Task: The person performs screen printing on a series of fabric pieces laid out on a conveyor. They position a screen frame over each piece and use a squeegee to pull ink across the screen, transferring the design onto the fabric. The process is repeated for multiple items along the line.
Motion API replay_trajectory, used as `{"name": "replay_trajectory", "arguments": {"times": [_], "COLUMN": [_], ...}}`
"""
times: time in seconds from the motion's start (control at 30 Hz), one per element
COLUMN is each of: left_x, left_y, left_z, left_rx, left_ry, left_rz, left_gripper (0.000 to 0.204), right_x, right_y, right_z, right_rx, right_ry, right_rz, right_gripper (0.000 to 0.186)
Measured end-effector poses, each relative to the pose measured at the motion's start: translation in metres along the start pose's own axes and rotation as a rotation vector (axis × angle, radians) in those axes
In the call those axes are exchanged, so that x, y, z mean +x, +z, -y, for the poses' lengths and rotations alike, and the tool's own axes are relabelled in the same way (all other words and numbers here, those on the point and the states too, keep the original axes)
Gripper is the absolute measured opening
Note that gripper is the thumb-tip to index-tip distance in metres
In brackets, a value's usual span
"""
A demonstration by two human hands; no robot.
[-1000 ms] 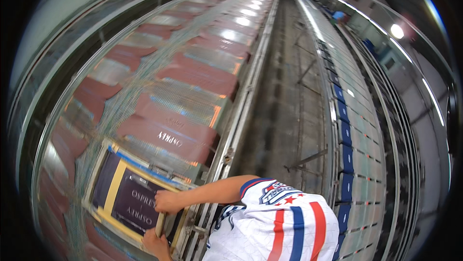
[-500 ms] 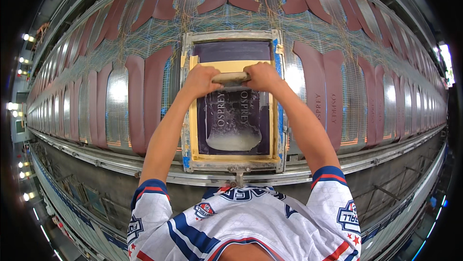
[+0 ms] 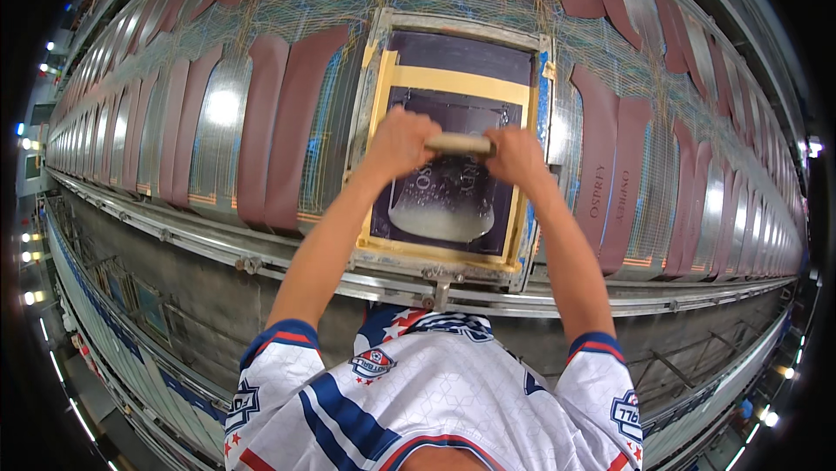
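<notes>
A screen-printing frame [image 3: 538, 136] with metal sides lies on the long table in front of me. Yellow tape borders its dark mesh [image 3: 387, 225], which carries pale lettering. My left hand [image 3: 402, 142] and my right hand [image 3: 517, 158] are closed round the two ends of a squeegee [image 3: 461, 144]. Its pale handle lies crosswise over the middle of the mesh; the blade below is hidden from view. Between the squeegee and the frame's near side, a whitish translucent paste [image 3: 446, 223] is spread on the mesh, with specks and bubbles farther up.
Maroon cut panels [image 3: 261, 127] lie in rows along the table on both sides; those just right of the frame bear dark printed lettering [image 3: 601, 188]. Shiny bare strips and coloured lines show between them. A metal rail [image 3: 218, 249] runs along the table's near edge.
Both hands have drawn the squeegee toward me, from near the far tape to the middle of the mesh. The view has tilted and shifted, so the frame appears farther right and higher.
</notes>
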State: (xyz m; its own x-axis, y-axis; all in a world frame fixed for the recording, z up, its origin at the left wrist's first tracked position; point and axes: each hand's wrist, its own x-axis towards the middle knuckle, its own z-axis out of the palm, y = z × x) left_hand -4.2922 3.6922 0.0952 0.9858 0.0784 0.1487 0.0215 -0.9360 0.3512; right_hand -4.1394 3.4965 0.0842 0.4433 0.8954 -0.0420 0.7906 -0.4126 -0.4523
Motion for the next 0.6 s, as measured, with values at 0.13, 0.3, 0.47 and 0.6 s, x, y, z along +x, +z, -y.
{"name": "replay_trajectory", "arguments": {"times": [0.13,0.3,0.47,0.6], "left_x": [-0.100,-0.107,-0.118,-0.153], "left_y": [0.001,-0.005,-0.015,-0.010], "left_z": [-0.062,-0.072,-0.081,-0.089], "left_rx": [0.041,0.104,0.109,0.083], "left_ry": [0.002,0.018,0.075,0.067], "left_rz": [0.081,0.066,-0.014,-0.019], "left_gripper": [0.028,0.033,0.039,0.036], "right_x": [-0.109,-0.109,-0.074,-0.066], "right_y": [0.032,0.008,0.020,0.033], "right_z": [0.046,0.056,-0.041,-0.071], "right_rx": [0.035,0.227,0.102,0.233], "right_ry": [-0.085,0.005,0.353,0.753], "right_rz": [-0.064,-0.025,-0.718,-0.584], "right_gripper": [0.031,0.030,0.033,0.034]}}
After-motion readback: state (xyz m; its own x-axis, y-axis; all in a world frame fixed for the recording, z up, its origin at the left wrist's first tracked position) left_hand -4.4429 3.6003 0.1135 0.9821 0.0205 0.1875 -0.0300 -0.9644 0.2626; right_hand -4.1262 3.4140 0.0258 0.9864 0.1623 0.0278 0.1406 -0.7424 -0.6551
